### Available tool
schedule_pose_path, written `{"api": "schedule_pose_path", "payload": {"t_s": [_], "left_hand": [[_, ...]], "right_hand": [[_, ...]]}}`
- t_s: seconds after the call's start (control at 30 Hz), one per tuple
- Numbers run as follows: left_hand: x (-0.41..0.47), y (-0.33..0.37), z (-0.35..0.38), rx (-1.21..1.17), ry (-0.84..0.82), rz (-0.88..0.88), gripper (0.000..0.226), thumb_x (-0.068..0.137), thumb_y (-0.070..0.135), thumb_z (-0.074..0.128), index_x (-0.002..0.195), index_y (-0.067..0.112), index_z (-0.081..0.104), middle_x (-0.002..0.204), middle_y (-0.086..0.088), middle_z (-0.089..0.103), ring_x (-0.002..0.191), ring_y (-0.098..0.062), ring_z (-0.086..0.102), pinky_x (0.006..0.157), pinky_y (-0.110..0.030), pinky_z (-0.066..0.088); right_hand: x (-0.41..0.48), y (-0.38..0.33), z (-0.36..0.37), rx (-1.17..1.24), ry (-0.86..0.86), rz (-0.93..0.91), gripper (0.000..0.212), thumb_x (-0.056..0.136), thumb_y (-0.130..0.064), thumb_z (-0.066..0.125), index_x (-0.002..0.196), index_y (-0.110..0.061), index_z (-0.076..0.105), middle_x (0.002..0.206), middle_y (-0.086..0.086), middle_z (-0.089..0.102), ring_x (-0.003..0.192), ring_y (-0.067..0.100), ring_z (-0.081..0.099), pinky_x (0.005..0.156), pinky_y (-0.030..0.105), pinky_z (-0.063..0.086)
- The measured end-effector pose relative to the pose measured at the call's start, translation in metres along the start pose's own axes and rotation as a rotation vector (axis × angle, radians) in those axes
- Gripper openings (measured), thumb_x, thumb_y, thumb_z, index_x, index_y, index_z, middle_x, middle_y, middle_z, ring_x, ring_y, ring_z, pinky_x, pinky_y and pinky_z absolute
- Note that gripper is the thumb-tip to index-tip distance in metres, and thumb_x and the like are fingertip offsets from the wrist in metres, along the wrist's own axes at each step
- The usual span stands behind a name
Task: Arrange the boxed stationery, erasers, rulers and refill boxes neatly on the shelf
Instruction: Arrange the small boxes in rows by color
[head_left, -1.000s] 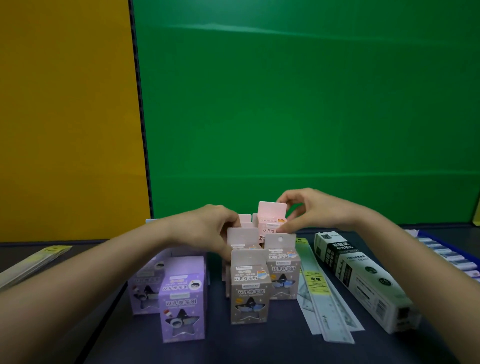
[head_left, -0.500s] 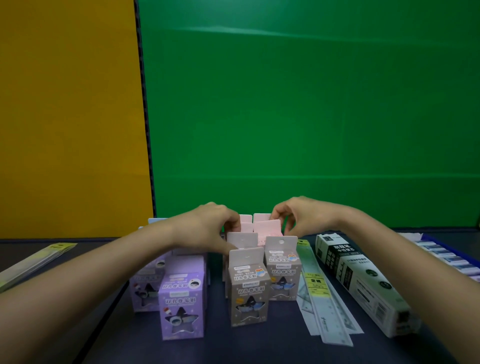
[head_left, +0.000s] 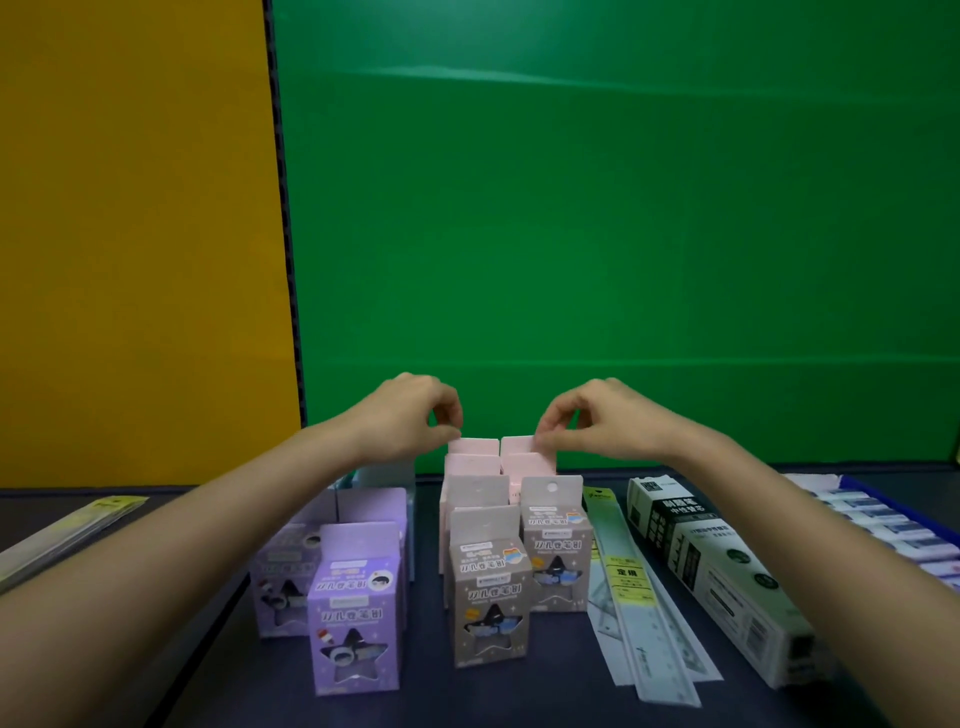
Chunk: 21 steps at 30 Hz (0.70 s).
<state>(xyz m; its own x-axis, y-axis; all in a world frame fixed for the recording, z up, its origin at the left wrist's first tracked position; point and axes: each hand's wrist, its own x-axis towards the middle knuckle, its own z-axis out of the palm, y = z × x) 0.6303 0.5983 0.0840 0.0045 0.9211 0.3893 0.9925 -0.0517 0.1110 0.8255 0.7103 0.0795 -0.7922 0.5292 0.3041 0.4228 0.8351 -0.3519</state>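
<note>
Pink boxes stand in two short columns at the middle of the dark shelf (head_left: 524, 696). My left hand (head_left: 410, 415) pinches the top left corner of the rear left pink box (head_left: 472, 446). My right hand (head_left: 592, 421) pinches the top tab of the rear right pink box (head_left: 517, 445). Two grey star-window boxes (head_left: 488, 587) stand upright in front of the pink ones. Purple star-window boxes (head_left: 356, 613) stand to their left, under my left forearm.
Packaged rulers (head_left: 631, 603) lie flat right of the grey boxes. A long white-and-black refill box (head_left: 711, 566) lies beside them. Erasers in a blue tray (head_left: 883, 525) sit far right. Another ruler packet (head_left: 67, 530) lies far left. Green and yellow panels rise behind.
The pink box my right hand held raised has come down into the rear row. Both hands now sit higher and farther back, at the rear boxes' tops.
</note>
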Motion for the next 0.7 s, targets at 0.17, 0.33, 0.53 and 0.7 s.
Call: {"api": "schedule_pose_path", "payload": {"t_s": [0.17,0.33,0.53,0.7], "left_hand": [[0.013,0.0,0.01,0.046,-0.093,-0.036,0.02,0.084,0.02,0.061,0.1,0.01,0.068,0.106,-0.007,0.07,0.087,-0.021,0.059,0.078,-0.025,0.042],[0.02,-0.002,0.012,0.085,-0.111,-0.074,0.018,0.079,0.021,0.067,0.094,0.012,0.07,0.101,-0.007,0.071,0.095,-0.027,0.061,0.082,-0.033,0.048],[0.021,-0.005,0.011,0.073,-0.109,-0.077,0.01,0.078,0.015,0.068,0.085,0.01,0.072,0.094,-0.008,0.073,0.091,-0.025,0.063,0.083,-0.035,0.05],[0.02,-0.008,0.01,0.082,-0.112,-0.074,0.01,0.078,0.016,0.067,0.086,0.01,0.072,0.095,-0.008,0.073,0.091,-0.025,0.063,0.081,-0.033,0.049]], "right_hand": [[0.018,0.009,0.008,-0.172,0.015,0.054,0.037,0.079,-0.033,0.068,0.114,-0.02,0.064,0.112,-0.002,0.063,0.082,0.009,0.048,0.08,0.023,0.039],[0.023,0.004,0.013,-0.129,0.004,0.085,0.02,0.078,-0.025,0.071,0.096,-0.015,0.073,0.098,0.003,0.073,0.082,0.01,0.058,0.08,0.021,0.043],[0.025,0.002,0.015,-0.072,0.022,0.092,0.017,0.077,-0.018,0.072,0.092,-0.011,0.074,0.092,0.006,0.074,0.079,0.01,0.061,0.076,0.019,0.043],[0.027,0.0,0.019,-0.069,0.028,0.092,0.016,0.077,-0.019,0.071,0.091,-0.011,0.074,0.089,0.005,0.073,0.08,0.012,0.062,0.078,0.021,0.045]]}}
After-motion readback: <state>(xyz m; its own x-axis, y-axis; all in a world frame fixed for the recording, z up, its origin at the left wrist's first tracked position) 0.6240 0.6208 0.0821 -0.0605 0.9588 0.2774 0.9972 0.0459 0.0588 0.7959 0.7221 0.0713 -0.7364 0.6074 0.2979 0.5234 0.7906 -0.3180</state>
